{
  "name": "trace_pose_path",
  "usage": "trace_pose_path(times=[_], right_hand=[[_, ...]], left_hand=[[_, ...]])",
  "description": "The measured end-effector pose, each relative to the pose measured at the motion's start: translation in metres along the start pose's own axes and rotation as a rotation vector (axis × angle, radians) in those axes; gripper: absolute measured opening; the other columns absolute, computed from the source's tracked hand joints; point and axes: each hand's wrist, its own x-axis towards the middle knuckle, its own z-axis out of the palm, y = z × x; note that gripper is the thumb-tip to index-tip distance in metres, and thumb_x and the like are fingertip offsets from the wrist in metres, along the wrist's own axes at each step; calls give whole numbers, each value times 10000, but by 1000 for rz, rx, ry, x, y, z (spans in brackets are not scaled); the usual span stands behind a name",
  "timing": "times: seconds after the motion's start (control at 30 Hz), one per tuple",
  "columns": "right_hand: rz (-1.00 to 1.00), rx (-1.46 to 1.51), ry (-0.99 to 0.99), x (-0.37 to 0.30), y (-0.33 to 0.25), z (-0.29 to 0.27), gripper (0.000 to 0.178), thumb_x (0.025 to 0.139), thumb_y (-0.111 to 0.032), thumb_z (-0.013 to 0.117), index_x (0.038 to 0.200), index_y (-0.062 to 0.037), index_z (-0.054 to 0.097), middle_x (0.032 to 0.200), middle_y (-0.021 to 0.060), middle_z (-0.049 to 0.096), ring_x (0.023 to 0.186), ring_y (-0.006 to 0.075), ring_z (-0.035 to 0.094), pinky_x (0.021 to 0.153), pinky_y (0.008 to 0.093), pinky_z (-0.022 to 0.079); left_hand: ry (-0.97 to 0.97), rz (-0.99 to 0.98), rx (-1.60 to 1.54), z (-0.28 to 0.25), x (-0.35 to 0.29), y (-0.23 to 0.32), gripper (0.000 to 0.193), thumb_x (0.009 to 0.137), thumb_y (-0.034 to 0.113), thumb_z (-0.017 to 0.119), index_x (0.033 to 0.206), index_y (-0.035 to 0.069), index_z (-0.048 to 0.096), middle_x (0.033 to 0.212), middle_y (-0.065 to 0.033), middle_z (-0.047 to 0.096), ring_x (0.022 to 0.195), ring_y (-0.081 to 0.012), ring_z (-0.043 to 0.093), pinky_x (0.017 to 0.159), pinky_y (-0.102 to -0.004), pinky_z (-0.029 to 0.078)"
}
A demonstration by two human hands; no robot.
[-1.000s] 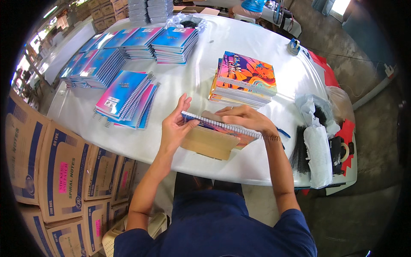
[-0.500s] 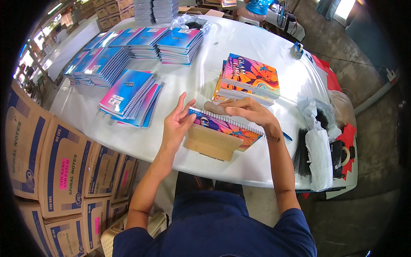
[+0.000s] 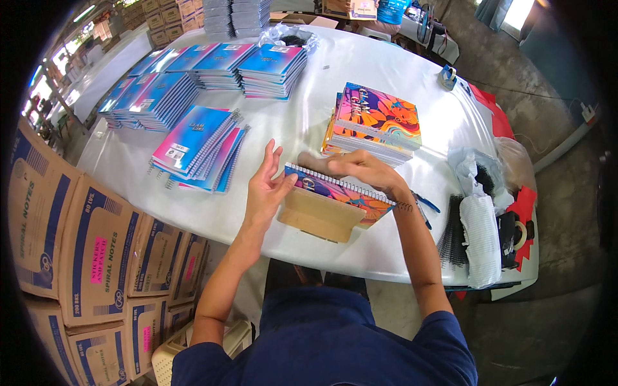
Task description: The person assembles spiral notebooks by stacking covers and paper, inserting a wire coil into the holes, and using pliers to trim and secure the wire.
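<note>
A colourful spiral notebook (image 3: 322,184) stands tilted on its long edge, its coil running along the top. In front of it a brown cardboard piece (image 3: 320,214) leans against the cover. With the thumb on the cover's left end and the fingers rising behind, my left hand (image 3: 267,190) steadies the notebook. My right hand (image 3: 367,168) lies over the coil, its fingers smeared by motion. Loose coil (image 3: 403,206) sticks out past the right end, near my right wrist. Just beyond is a stack of matching notebooks (image 3: 380,119).
Blue-pink notebooks (image 3: 196,138) lie at left, with more stacks (image 3: 273,64) behind. On the right are pens (image 3: 426,207), black coils (image 3: 452,225), a white wrapped bundle (image 3: 481,241) and a tape dispenser (image 3: 447,77). Cardboard boxes (image 3: 96,257) stand at lower left. Another person (image 3: 391,11) is at the far side.
My right hand has shifted slightly left along the coil, its fingers blurring. My left hand and the notebook stay nearly in place. A box has come into view beside the far person.
</note>
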Motion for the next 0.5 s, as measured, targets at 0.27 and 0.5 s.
trace_pose_path(times=[0.27,0.5], right_hand=[[16,53,90,-13,17,-5,497,934,-455,578,1054,11,699,930,107,707,884,150,594,815,296,463],[97,79,56,-10,-13,-14,528,910,-515,580,1010,-14,714,902,69,683,882,150,590,803,293,461]], left_hand=[[-240,-154,13,-22,14,-7,762,898,92,655,1516,60,211,1541,-160,279,1399,-208,302,1092,-360,333],[-223,-194,-270,-16,24,-15,735,931,124,620,1531,118,198,1549,-143,272,1361,-210,363,1084,-334,319]])
